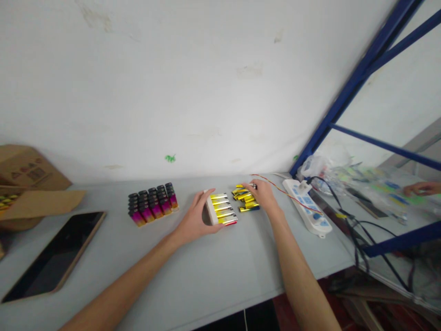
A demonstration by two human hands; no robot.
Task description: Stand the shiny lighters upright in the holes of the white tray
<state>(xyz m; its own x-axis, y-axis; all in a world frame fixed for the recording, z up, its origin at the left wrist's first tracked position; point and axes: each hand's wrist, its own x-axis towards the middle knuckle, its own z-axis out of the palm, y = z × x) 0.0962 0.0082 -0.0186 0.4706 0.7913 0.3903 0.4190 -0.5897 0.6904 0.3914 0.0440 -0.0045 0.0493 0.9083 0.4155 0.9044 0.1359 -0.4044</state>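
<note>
My left hand (198, 219) grips a small white tray (211, 211) near the middle of the table, thumb and fingers at its two ends. Several yellow lighters (223, 208) with silver tops lie side by side in the tray, with a red one at the near end. To the right, my right hand (261, 192) has its fingers closed on a yellow lighter at a loose pile of yellow lighters (246, 197). A dark blue piece shows at the pile's near edge. Left of my left hand stands a block of purple-and-orange lighters (153, 207) with black tops, in rows.
A dark tablet (55, 255) lies at the left, beside an open cardboard box (31, 170). On the right are a white power strip (308, 209), a red-yellow wire, black cables and a blue metal frame (344, 101). Beyond it, another person's hand (422, 188) is over plastic items.
</note>
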